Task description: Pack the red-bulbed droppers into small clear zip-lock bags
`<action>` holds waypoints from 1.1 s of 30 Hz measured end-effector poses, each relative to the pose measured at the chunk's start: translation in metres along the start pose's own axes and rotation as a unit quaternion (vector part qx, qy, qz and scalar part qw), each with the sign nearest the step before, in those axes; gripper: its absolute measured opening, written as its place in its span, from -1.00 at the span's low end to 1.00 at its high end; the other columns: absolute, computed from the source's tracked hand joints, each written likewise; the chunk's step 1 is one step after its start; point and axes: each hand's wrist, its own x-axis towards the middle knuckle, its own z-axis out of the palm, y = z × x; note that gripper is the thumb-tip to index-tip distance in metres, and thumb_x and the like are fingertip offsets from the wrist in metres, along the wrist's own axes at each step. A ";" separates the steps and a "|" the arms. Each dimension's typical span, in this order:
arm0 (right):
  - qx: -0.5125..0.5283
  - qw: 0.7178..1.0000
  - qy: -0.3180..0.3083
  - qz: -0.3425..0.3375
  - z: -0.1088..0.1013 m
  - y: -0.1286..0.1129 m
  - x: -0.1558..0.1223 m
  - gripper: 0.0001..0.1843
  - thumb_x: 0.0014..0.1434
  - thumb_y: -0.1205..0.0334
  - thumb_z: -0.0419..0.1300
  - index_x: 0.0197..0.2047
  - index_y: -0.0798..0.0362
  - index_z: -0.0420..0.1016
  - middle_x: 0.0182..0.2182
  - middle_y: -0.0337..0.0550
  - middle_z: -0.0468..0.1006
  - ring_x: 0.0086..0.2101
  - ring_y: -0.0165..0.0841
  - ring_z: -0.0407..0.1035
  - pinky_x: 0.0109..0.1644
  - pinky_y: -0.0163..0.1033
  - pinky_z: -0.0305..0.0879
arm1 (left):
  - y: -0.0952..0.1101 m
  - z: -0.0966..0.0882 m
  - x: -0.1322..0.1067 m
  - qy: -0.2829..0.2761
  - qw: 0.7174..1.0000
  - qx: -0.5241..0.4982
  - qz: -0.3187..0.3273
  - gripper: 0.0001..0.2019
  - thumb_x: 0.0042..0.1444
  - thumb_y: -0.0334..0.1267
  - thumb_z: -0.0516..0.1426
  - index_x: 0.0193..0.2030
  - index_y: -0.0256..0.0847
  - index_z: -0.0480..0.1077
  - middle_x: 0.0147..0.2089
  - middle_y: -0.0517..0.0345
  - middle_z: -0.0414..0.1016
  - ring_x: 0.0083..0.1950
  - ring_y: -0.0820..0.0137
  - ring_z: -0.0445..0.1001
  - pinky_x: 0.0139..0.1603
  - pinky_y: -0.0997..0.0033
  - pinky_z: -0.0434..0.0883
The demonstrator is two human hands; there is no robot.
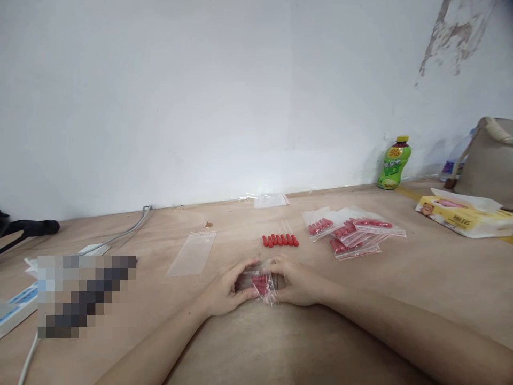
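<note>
At the far left, a black, rounded handle-like object (pixel 42 228) lies on the pale wooden surface (pixel 132 353), with a white-and-blue power strip (pixel 20 307) nearer the viewer and a grey cable (pixel 130 230) running to the wall (pixel 200 107); a pixelated patch hides whatever lies beside the strip. Next comes a flat, clear plastic zip bag (pixel 192 255). The left hand (pixel 224 289) has its thumb and fingers clamped on the left side of a crinkled, clear plastic bag with red bulbs inside (pixel 261 283), just above or on the surface; which, I cannot tell. Beyond it stretches a row of clear, thin-stemmed droppers with red bulbs (pixel 280 240). The right hand (pixel 300 282) pinches the bag's right side. Farther right are overlapping filled zip bags (pixel 347 230), a green bottle with a yellow cap (pixel 394 164) and a yellow tissue pack (pixel 457 216).
</note>
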 end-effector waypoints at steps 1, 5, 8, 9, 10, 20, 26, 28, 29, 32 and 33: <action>-0.003 1.000 0.008 0.005 0.001 -0.001 0.000 -0.71 -0.11 0.11 0.28 -0.29 0.03 0.45 -0.30 -0.17 0.46 -0.26 -0.32 0.32 -0.19 -0.27 0.20 | 0.000 0.000 0.000 0.000 1.000 0.000 0.001 -0.48 0.08 -0.10 0.09 0.18 -0.10 0.07 0.15 0.04 0.25 0.13 0.24 0.25 0.13 0.17 0.23; 0.011 1.000 0.026 0.010 0.005 -0.007 0.001 -0.74 -0.09 0.20 0.24 -0.28 0.07 0.38 -0.31 -0.16 0.46 -0.32 -0.36 0.33 -0.27 -0.31 0.21 | 0.000 -0.001 0.000 0.002 1.000 0.008 -0.002 -0.47 0.08 -0.10 0.09 0.17 -0.09 0.06 0.14 0.05 0.26 0.10 0.24 0.28 0.10 0.19 0.26; 0.010 0.999 0.035 0.000 0.005 -0.008 0.001 -0.76 -0.09 0.23 0.21 -0.29 0.06 0.33 -0.36 -0.20 0.45 -0.39 -0.40 0.30 -0.34 -0.33 0.20 | 0.000 -0.001 0.000 -0.002 1.000 0.005 0.004 -0.44 0.06 -0.10 0.11 0.18 -0.11 0.05 0.15 0.02 0.24 0.12 0.24 0.26 0.11 0.20 0.25; 0.005 0.999 0.043 -0.001 0.005 -0.007 0.000 -0.76 -0.10 0.25 0.21 -0.29 0.05 0.32 -0.37 -0.21 0.44 -0.40 -0.40 0.29 -0.35 -0.34 0.19 | -0.001 -0.001 0.000 -0.005 1.000 0.003 0.005 -0.44 0.05 -0.10 0.12 0.18 -0.12 0.04 0.16 0.02 0.23 0.13 0.24 0.24 0.11 0.20 0.24; 0.002 0.999 0.051 0.001 0.005 -0.006 0.000 -0.75 -0.12 0.29 0.20 -0.29 0.05 0.32 -0.38 -0.22 0.43 -0.41 -0.41 0.28 -0.36 -0.34 0.19 | -0.001 -0.002 0.000 -0.007 1.000 0.000 0.007 -0.43 0.05 -0.10 0.12 0.18 -0.13 0.04 0.17 0.01 0.22 0.14 0.24 0.23 0.12 0.21 0.23; 0.063 0.989 0.059 0.118 -0.010 0.014 -0.003 -0.71 -0.10 0.43 0.11 -0.22 0.09 0.31 -0.49 -0.27 0.39 -0.50 -0.48 0.28 -0.46 -0.39 0.19 | 0.006 -0.010 0.000 -0.067 0.997 0.027 -0.004 -0.29 0.00 0.00 0.14 0.25 -0.11 -0.05 0.25 -0.01 0.10 0.21 0.16 0.14 0.17 0.12 0.15; 0.058 0.997 0.011 0.055 -0.011 0.017 -0.002 -0.70 -0.15 0.34 0.24 -0.27 0.10 0.35 -0.43 -0.25 0.41 -0.45 -0.45 0.28 -0.40 -0.36 0.21 | 0.005 -0.010 -0.001 -0.073 0.997 0.031 0.004 -0.30 0.03 0.00 0.11 0.26 -0.09 -0.09 0.26 0.03 0.07 0.22 0.20 0.13 0.18 0.19 0.16; 0.061 0.996 0.010 0.063 -0.011 0.017 -0.002 -0.73 -0.13 0.36 0.23 -0.27 0.11 0.36 -0.44 -0.25 0.41 -0.45 -0.46 0.28 -0.40 -0.36 0.21 | 0.006 -0.010 -0.001 -0.080 0.996 0.038 0.001 -0.29 0.03 0.01 0.10 0.27 -0.09 -0.11 0.27 0.03 0.06 0.22 0.21 0.12 0.19 0.19 0.15; 0.067 0.995 0.012 0.068 -0.012 0.017 -0.002 -0.73 -0.13 0.38 0.22 -0.26 0.10 0.36 -0.44 -0.25 0.42 -0.45 -0.46 0.29 -0.39 -0.37 0.21 | 0.007 -0.012 -0.001 -0.085 0.995 0.043 -0.002 -0.29 0.04 0.02 0.09 0.27 -0.09 -0.12 0.28 0.03 0.04 0.23 0.21 0.10 0.19 0.19 0.14; 0.076 0.994 0.015 0.082 -0.017 0.018 -0.002 -0.70 -0.14 0.39 0.23 -0.25 0.08 0.36 -0.41 -0.26 0.44 -0.43 -0.46 0.31 -0.40 -0.38 0.20 | 0.007 -0.017 -0.002 -0.112 0.991 0.065 -0.016 -0.32 0.07 0.04 0.05 0.28 -0.03 -0.12 0.32 0.10 -0.07 0.29 0.19 -0.02 0.24 0.14 0.05; 0.078 0.992 0.016 0.096 -0.020 0.019 -0.001 -0.70 -0.15 0.38 0.23 -0.26 0.08 0.36 -0.44 -0.27 0.43 -0.46 -0.47 0.30 -0.44 -0.39 0.18 | 0.006 -0.020 -0.003 -0.125 0.989 0.075 -0.024 -0.35 0.09 0.05 0.02 0.28 0.01 -0.12 0.34 0.13 -0.13 0.31 0.18 -0.07 0.25 0.12 0.02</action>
